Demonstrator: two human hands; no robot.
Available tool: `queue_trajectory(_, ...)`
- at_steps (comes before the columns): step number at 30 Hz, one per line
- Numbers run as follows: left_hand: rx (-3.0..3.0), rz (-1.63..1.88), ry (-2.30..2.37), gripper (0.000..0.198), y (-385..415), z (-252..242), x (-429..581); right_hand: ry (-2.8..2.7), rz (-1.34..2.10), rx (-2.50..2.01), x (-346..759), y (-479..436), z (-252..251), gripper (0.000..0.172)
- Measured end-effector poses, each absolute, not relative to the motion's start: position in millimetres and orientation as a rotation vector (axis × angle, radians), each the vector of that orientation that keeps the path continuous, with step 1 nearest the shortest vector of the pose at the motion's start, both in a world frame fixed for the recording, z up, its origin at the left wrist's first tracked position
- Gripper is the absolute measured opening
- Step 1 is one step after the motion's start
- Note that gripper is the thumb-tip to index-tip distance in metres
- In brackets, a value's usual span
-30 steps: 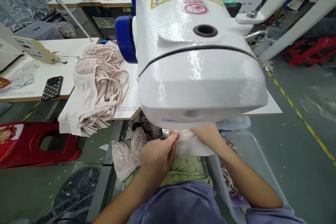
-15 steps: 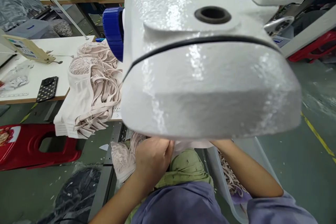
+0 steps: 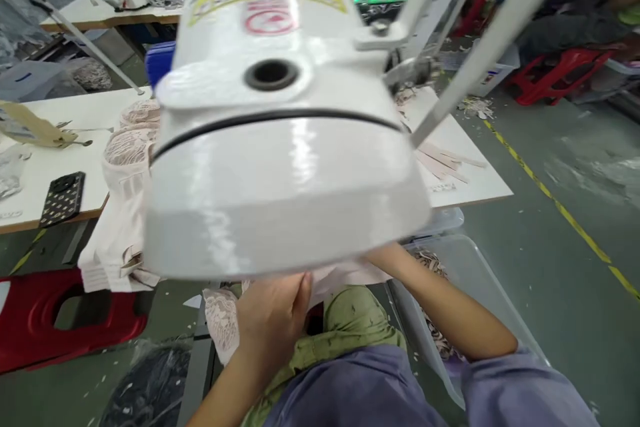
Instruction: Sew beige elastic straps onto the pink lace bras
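Note:
The white head of a sewing machine [image 3: 290, 207] fills the middle of the head view and covers the spot where my hands meet the work. Just below its lower edge, my left hand [image 3: 273, 313] is closed, thumb pressed to the fingers, on a pale pink lace bra [image 3: 223, 323]. The lace part hangs on the left of that hand, and smooth cloth stretches off to its right. Of my right hand [image 3: 383, 257] only the wrist end shows at the far end of this cloth; its fingers are hidden behind the machine head.
Stacked pale pink bras [image 3: 125, 193] hang over the left table edge near a phone [image 3: 63, 197]. Cut strips [image 3: 443, 160] lie on the right tabletop. A clear plastic bin [image 3: 493, 300] with straps stands below. A red stool [image 3: 30, 327] is at left. People sit far right.
My view has swung to the right, so the machine head sits further left and the right tabletop shows. My left hand keeps its hold on the bra.

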State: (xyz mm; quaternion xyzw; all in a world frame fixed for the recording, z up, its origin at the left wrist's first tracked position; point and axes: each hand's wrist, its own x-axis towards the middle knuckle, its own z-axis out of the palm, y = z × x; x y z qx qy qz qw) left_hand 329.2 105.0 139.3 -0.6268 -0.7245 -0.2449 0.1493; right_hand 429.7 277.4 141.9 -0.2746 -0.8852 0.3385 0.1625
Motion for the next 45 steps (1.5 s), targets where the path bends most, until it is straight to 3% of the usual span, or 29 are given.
queue_trajectory(5,-1.832,-0.731,-2.043,0.025,100,129,323,-2.394,1.101,-0.843,434,276,142,0.023)
queue_trajectory(13,-1.850,-0.728,-1.961,0.019,101,136,319,-2.273,1.200,-0.780,430,278,138,0.012)
queue_trajectory(30,-1.983,-0.698,-1.845,0.018,110,139,331,-2.290,1.193,-0.922,439,281,154,0.006)
queue_trajectory(45,-1.998,-0.844,-2.063,0.026,103,140,328,-2.205,1.260,-0.883,452,279,133,0.018)
